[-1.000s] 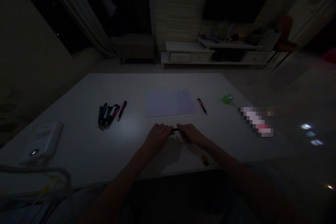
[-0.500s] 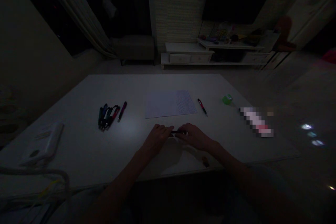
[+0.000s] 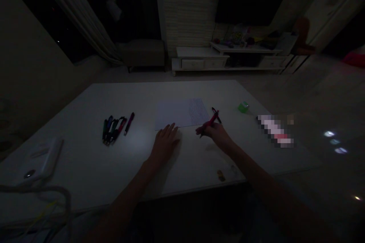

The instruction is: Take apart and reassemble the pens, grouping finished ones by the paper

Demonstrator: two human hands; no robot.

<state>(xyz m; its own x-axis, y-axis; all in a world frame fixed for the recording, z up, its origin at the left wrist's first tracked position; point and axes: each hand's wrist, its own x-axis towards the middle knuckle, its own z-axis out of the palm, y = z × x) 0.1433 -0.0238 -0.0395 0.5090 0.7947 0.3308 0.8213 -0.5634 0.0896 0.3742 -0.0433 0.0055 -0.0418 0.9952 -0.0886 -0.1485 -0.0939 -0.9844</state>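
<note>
**Pen now in the right hand only; left hand off it, by the paper**

Right hand (image 3: pixel 218 133): fingers clamped on a red-and-black pen (image 3: pixel 213 118), tip pointing down and toward the left. On my feed the tip sits short of the paper's near edge; too dark for me to tell if it touches the tabletop (image 3: pixel 182 163).

Left hand (image 3: pixel 165 140): fingers slightly spread, palm down, nothing visible in it. Fingertips are at the near edge of the paper (image 3: pixel 172 114); can't confirm contact.

Change: half a second ago both hands met on a dark, slim piece between them, probably this same pen. Now they're well apart. My read: the two-handed handling has ended, the right has sole control and the left is unloaded.

Around that: the paper carries dense lines on its right part. A second pen (image 3: pixel 219 120) lies just right of it, partly behind the held one in my view, and hasn't obviously moved. Further right, a small green object (image 3: pixel 243 107). Left of the paper, a purple pen (image 3: pixel 129 123) beside a bunch of pens (image 3: pixel 113 130), same layout as before.
</note>
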